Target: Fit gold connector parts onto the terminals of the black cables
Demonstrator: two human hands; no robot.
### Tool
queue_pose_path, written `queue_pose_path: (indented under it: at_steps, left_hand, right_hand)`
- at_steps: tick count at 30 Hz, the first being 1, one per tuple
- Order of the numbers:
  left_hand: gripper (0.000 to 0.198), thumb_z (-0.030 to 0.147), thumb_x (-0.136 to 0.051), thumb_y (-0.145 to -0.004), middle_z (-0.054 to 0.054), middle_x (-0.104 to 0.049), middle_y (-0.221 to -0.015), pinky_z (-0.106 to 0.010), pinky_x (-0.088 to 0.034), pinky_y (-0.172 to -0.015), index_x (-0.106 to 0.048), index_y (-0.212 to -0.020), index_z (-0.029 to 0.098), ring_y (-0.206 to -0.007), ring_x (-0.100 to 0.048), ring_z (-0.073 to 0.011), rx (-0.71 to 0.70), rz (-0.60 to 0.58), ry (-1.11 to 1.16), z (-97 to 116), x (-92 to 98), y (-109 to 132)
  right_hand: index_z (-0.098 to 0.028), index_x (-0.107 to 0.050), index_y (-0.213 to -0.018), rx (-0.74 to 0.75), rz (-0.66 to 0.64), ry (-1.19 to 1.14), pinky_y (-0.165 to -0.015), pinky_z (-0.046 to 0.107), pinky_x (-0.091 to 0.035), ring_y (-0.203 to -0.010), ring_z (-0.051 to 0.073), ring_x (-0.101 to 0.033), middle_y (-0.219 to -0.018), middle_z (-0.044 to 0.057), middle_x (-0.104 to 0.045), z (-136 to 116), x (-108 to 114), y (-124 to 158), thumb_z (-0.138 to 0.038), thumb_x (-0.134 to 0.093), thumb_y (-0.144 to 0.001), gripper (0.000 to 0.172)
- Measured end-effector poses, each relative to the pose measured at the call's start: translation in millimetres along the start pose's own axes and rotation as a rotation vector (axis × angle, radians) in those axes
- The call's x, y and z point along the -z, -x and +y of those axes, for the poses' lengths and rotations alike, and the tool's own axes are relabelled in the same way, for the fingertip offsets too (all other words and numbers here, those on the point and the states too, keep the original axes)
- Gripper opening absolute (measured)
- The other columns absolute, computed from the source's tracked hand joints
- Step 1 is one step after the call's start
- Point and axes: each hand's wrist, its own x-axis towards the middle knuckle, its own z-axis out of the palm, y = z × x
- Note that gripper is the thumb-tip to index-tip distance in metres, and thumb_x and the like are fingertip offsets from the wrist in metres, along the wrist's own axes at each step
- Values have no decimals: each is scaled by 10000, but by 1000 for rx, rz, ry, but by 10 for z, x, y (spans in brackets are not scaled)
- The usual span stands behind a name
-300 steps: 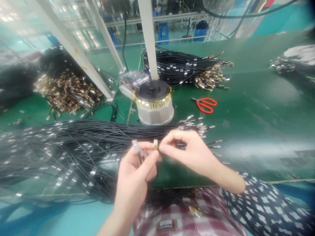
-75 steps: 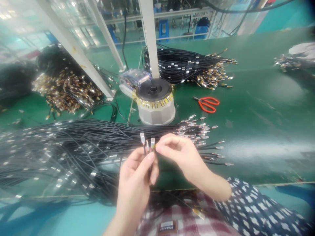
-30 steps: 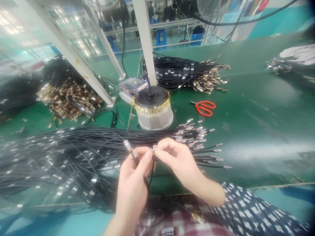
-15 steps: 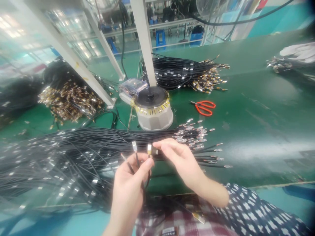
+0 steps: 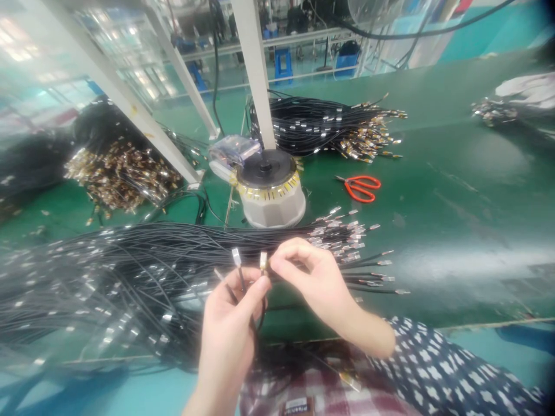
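Note:
My left hand [image 5: 232, 315] is closed around several black cables, their ends pointing up from the fingers. One end carries a silver USB connector [image 5: 236, 257]. Beside it stands another metal connector [image 5: 263, 261] with a yellowish patch at its base, held near the thumb tip. My right hand [image 5: 314, 283] pinches thumb and forefinger together at that connector's right side, on what looks like a small strip of yellow tape, mostly hidden by the fingertips. Under both hands lies a thick bundle of black cables [image 5: 143, 248], with bare metal connectors [image 5: 340, 234] at its right end.
Behind the hands is a round tape dispenser [image 5: 272, 202] with yellow strips around its rim. Red-handled scissors [image 5: 362, 188] lie to its right. More cable bundles [image 5: 312, 124] sit on the green table [image 5: 455, 196]. A white post [image 5: 255, 75] rises behind the dispenser.
My right hand's fingers have curled in and closed tighter against the connector's side. The left hand holds the cables almost unmoved.

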Motion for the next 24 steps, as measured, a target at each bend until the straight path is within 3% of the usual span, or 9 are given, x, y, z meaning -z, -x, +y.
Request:
queue_pose_path:
  at_steps: [6,12,16,20,24]
  left_hand:
    - [223,279,-841,-662,27,-593,-559,-139,-304,-424,-687,-722,129,-432,-404,-29,15,-41,43,-38,11,-4]
    - [186,280,-786,-738,11,-614,-587,-141,-307,-451,-678,-710,131,-436,-344,-22,97,-141,74,-99,60,-24]
    - [231,295,-765,-760,23,-586,-578,-147,-318,-458,-649,-653,127,-428,-313,-18,126,-191,77,-110,72,-38]
    - [219,290,-774,-750,36,-572,-582,-146,-334,-468,-639,-670,137,-433,-322,-19,132,-173,88,-110,41,-36]
    - [226,290,-818,-700,62,-538,-546,-139,-295,-444,-649,-772,157,-425,-325,-21,123,-114,71,-107,8,-34]
  right_hand:
    - [-163,-645,-681,-41,-11,17,-777,316,-473,-776,158,-596,-775,23,-631,8,-34,-11,-188,-669,-808,132]
    - [-169,-607,-714,-201,-102,-178,-650,304,-495,-583,127,-567,-633,-8,-612,48,-49,-28,-272,-667,-828,165]
    - [-170,-585,-720,-231,-129,-230,-605,298,-497,-537,116,-553,-624,-14,-606,63,-63,-36,-325,-672,-827,208]
    - [-174,-571,-749,-189,-109,-183,-619,292,-481,-562,116,-545,-625,-20,-587,67,-83,-27,-291,-637,-850,168]
    - [-168,-591,-732,-85,-26,-34,-744,303,-477,-743,139,-581,-794,18,-609,55,-89,1,-217,-632,-836,121]
